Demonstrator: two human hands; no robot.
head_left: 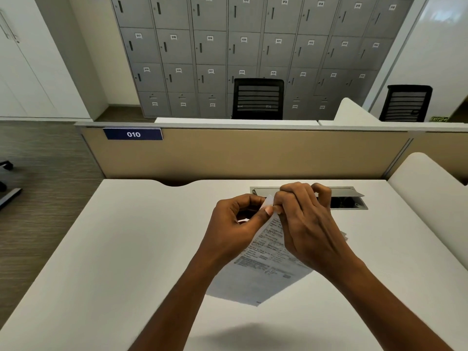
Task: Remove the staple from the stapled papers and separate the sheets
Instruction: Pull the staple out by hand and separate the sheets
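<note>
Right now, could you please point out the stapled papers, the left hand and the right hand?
stapled papers [266, 269]: head view, printed face of the top sheet.
left hand [233, 224]: head view, back of the hand.
right hand [306, 224]: head view, back of the hand.

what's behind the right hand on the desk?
Behind the right hand sits a recessed cable box in the desk, its grey flap raised over a dark opening. The hand covers the box's middle stretch, and what is inside is too dark to tell.
</note>
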